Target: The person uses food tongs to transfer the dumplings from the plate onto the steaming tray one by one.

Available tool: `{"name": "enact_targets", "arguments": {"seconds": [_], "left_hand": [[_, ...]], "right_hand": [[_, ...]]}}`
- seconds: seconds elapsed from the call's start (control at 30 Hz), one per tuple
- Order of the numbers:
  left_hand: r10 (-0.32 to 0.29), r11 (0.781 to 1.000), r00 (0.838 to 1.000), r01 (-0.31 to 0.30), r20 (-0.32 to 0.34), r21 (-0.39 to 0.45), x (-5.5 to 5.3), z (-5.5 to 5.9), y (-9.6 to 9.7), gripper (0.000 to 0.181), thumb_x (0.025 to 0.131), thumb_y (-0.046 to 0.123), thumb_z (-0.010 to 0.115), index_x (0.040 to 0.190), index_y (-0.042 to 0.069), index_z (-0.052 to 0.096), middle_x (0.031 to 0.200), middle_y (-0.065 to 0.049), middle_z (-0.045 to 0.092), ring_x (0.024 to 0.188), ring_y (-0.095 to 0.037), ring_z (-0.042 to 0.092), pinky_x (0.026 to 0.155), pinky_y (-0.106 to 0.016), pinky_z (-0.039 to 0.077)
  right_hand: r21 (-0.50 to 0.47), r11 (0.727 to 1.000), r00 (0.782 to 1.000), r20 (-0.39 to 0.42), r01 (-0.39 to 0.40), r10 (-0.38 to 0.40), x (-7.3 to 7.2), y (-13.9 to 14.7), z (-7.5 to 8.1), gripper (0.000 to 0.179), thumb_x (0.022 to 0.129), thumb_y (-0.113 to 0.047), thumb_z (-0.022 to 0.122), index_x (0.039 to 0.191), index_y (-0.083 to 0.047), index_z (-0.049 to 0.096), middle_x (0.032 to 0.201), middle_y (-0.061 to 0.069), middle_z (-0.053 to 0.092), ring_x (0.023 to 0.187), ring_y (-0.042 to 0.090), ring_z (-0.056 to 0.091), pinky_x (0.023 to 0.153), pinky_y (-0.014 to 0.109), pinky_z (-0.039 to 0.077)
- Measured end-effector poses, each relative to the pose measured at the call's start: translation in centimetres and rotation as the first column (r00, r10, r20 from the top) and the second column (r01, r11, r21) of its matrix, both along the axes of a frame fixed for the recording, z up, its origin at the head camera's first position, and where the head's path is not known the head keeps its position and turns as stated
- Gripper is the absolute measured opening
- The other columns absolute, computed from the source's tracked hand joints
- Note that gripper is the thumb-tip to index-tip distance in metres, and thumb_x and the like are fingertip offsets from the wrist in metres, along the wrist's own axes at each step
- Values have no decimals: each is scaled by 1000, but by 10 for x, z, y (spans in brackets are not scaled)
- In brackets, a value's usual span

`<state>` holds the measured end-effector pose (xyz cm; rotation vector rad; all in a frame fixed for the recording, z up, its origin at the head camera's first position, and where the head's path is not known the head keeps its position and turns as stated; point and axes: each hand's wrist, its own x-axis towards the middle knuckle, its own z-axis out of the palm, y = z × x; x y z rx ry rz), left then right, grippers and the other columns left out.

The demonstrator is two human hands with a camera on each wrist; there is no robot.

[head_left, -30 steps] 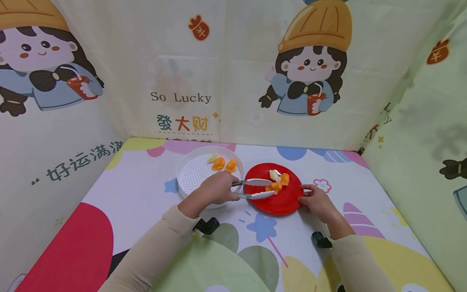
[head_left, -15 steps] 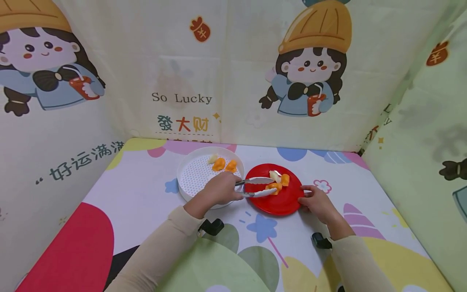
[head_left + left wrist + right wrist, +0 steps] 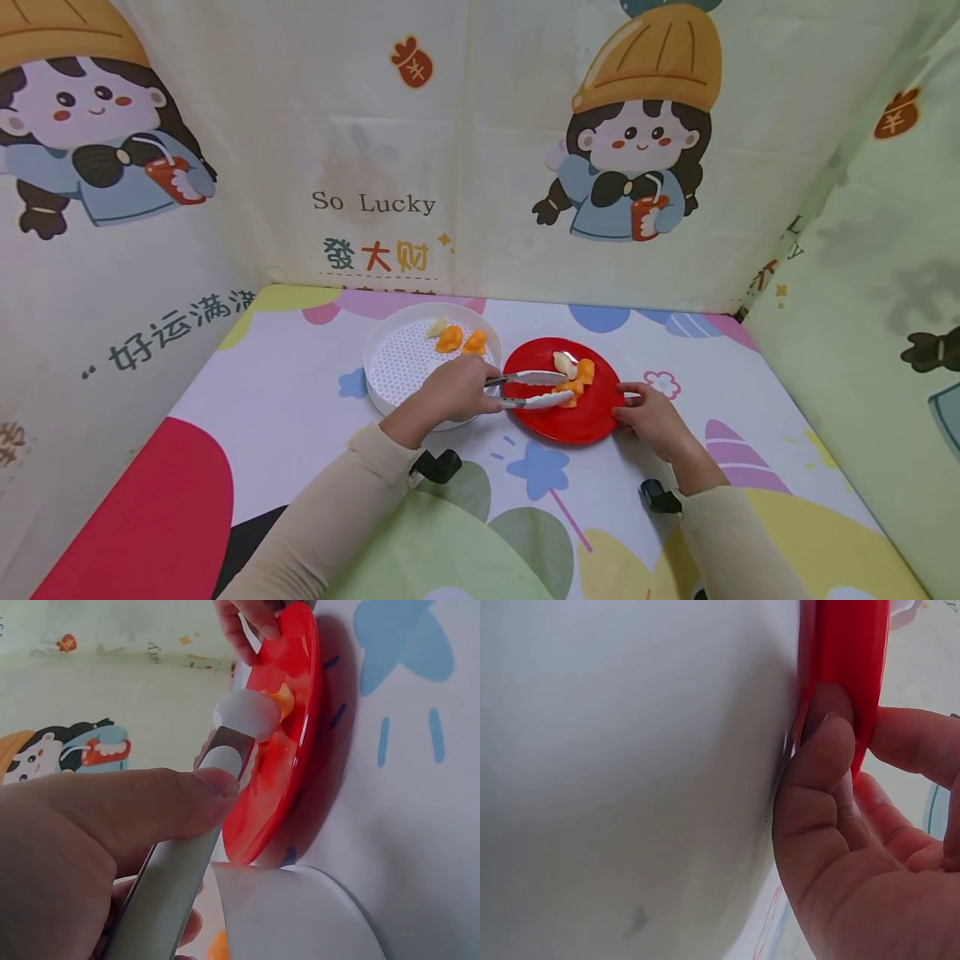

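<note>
1. Nearest, toward the front of the table [image 3: 292,400]: two beige sleeves [image 3: 322,508] reaching inward, each with a black device [image 3: 437,465] at the wrist.
2. Farther in, on the side facing the table's right edge: right hand [image 3: 651,417], fingers bent, pinching the rim of a red plate [image 3: 577,429].
3. To the left, over the near rim of a white tray [image 3: 397,358]: left hand [image 3: 453,390], wrapped around metal tongs [image 3: 536,402] with pale tips, pointing toward the table's right edge and spread slightly apart.
4. On the red plate, about midway between the table's side edges: front orange piece [image 3: 572,395] between the tips, rear orange piece [image 3: 586,370] close against it, cream piece [image 3: 564,363] just behind. Full contact of both tips: impossible to tell.
5. Step in hand, by judgement: taking hold of the front orange piece, with the plate steadied by the rim. Probably called for next: an even squeeze, without shoving the rear orange piece.
6. Toward the table's far left corner, inside the white tray: two loose orange pieces [image 3: 449,338] and a pale piece [image 3: 437,327].
7. Beyond the far edge: a printed cloth [image 3: 510,167].
</note>
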<state>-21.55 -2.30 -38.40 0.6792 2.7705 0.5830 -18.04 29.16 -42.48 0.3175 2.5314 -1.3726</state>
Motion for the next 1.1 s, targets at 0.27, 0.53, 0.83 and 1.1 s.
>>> {"name": "enact_targets", "arguments": {"seconds": [0.27,0.53,0.83,1.1], "left_hand": [[-14,999,1000,14,-6,30,2,4,-9,43,84,30,81,122,12,73,85,5,63,80,-16,55,59,-24,50],[18,999,999,-17,-38,38,5,12,-26,44,85,30,80,124,12,72,99,1,67,88,-16,54,65,-25,51],[65,997,995,-62,-74,49,5,20,-47,48,85,31,79,127,10,70,107,-3,67,95,-20,56,80,-35,53],[89,994,989,-82,-120,69,3,25,-67,53,85,32,80,131,7,67,122,-9,66,105,-26,57,92,-43,51]], "right_hand": [[-5,1000,1000,0,-4,4,0,0,0,62,95,-12,67,147,6,36,128,29,51,90,25,63,75,33,58],[-7,1000,1000,1,1,-1,-1,-1,0,62,96,-11,66,147,6,36,128,29,51,90,25,63,75,33,58],[-5,1000,1000,14,9,-9,-1,-1,2,62,96,-12,66,147,5,36,129,28,50,92,26,62,75,33,58],[-14,1000,1000,8,7,-7,-1,-2,2,59,96,-10,64,146,6,36,125,28,53,87,24,63,74,31,57]]}}
